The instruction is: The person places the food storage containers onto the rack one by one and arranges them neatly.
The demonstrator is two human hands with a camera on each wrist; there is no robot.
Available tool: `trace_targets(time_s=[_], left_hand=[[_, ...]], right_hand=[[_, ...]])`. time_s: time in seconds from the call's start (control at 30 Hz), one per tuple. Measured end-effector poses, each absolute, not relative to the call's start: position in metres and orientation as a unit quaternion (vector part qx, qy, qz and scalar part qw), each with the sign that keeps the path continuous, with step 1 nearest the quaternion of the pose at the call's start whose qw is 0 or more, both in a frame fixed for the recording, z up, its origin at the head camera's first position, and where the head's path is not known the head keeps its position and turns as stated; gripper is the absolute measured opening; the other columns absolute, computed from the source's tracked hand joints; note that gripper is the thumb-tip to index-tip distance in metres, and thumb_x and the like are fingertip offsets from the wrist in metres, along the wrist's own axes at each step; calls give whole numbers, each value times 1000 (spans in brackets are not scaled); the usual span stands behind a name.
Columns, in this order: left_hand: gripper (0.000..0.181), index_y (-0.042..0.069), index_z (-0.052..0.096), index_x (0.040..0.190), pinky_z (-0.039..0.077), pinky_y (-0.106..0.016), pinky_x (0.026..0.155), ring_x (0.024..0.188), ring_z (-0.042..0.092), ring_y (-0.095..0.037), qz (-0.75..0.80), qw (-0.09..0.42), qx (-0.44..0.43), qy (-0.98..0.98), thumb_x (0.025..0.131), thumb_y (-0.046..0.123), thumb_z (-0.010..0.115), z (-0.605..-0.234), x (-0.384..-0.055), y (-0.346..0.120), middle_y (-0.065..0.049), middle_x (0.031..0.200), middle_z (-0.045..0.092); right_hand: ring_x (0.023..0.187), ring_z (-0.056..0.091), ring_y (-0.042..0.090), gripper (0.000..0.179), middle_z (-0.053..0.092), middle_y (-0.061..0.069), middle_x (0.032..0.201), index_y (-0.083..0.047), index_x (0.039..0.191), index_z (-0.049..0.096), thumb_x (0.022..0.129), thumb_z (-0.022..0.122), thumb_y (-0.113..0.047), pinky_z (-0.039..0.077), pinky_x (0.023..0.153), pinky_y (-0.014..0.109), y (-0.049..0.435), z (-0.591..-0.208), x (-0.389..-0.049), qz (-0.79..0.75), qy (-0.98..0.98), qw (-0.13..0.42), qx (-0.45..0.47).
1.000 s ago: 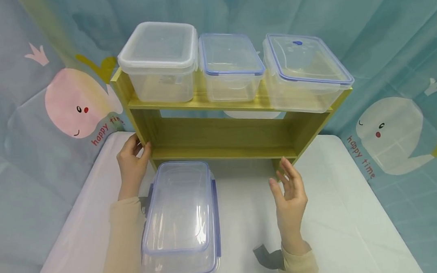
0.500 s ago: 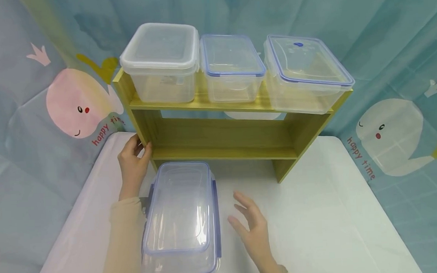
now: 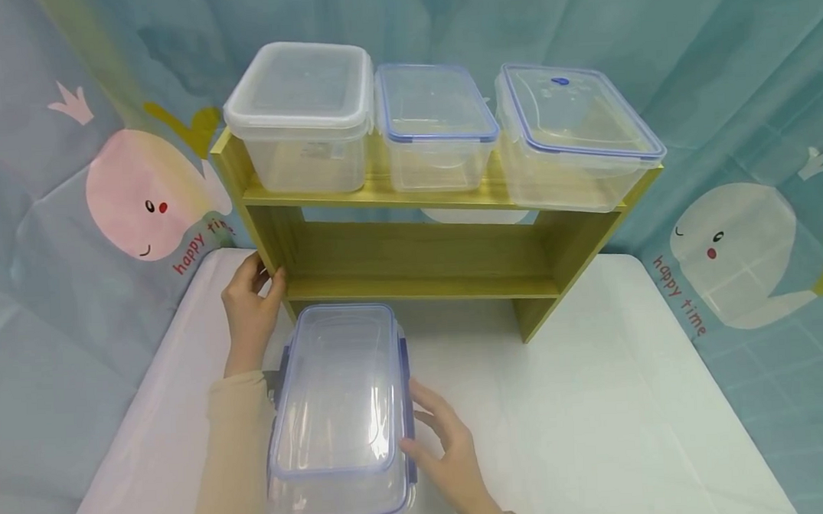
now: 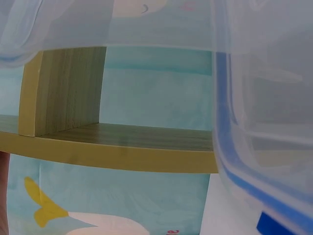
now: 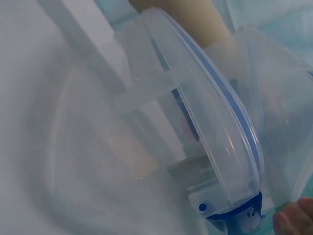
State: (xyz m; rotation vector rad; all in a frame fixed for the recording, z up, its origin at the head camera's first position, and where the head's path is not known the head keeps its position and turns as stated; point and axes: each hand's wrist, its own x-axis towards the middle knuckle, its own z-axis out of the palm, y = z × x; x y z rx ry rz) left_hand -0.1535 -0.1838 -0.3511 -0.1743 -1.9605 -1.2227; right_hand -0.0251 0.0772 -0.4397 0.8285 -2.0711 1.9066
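My left hand (image 3: 254,310) holds the left side panel of the wooden shelf (image 3: 413,289), with the thumb at its front edge and the fingers partly hidden behind. My right hand (image 3: 451,455) has its fingertips at the right side of a clear lidded container (image 3: 338,390) with blue edging, its fingers slightly bent, not wrapped round it. A second blue-edged clear container (image 3: 332,500) shows beneath the first. In the right wrist view a blue clip (image 5: 239,215) is near a few fingertips. The left wrist view shows the shelf (image 4: 117,155) behind see-through plastic.
Three clear boxes stand on the shelf's top: one with a white lid (image 3: 300,85), a smaller blue-edged one (image 3: 435,102) and a larger blue-edged one (image 3: 578,119). White cloth covers the table (image 3: 631,401). Printed curtains (image 3: 721,82) hang behind and at both sides.
My right hand has moved from the shelf's right leg leftward and toward me, to the right side of the stacked containers. My left hand stays on the shelf panel.
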Motion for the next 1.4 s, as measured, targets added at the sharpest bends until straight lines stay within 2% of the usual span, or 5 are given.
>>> trace_targets(time_s=[0.37, 0.57, 0.83, 1.1, 1.4], left_hand=[[23, -23, 55, 104, 49, -12, 86, 96, 59, -44, -481, 398, -64, -778, 82, -18, 56, -348, -153, -183, -34, 99, 60], [23, -22, 56, 104, 49, -11, 86, 96, 59, -39, -477, 402, -64, -779, 82, -18, 57, -349, -153, -184, -34, 100, 60], [23, -22, 55, 104, 48, -11, 86, 96, 60, -40, -479, 402, -70, -777, 82, -18, 57, -350, -153, -184, -36, 100, 59], [23, -22, 55, 104, 48, -12, 87, 97, 59, -38, -483, 400, -75, -775, 82, -18, 56, -350, -153, -184, -36, 101, 59], [21, -22, 55, 102, 48, -11, 87, 97, 59, -41, -485, 404, -75, -772, 82, -18, 56, -351, -152, -184, -35, 100, 59]], right_hand=[[137, 29, 27, 107, 21, 4, 155, -17, 152, 14, 70, 82, -20, 32, 110, 39, 66, -442, -8, 605, -755, -34, 251], [138, 23, 32, 132, 12, 2, 157, -27, 152, -3, 58, 90, -30, 25, 110, 53, 51, -441, -2, 591, -784, -87, 169], [137, 26, 32, 115, 18, 8, 155, -21, 153, 3, 70, 80, -44, 27, 109, 51, 47, -446, -2, 561, -810, -23, 171], [135, 30, 30, 104, 22, 8, 154, -16, 152, 12, 74, 80, -26, 34, 108, 43, 65, -449, -7, 574, -780, 4, 249], [141, 17, 25, 132, 7, 2, 157, -16, 152, -4, 59, 88, -37, 20, 113, 47, 54, -439, -15, 575, -790, -51, 204]])
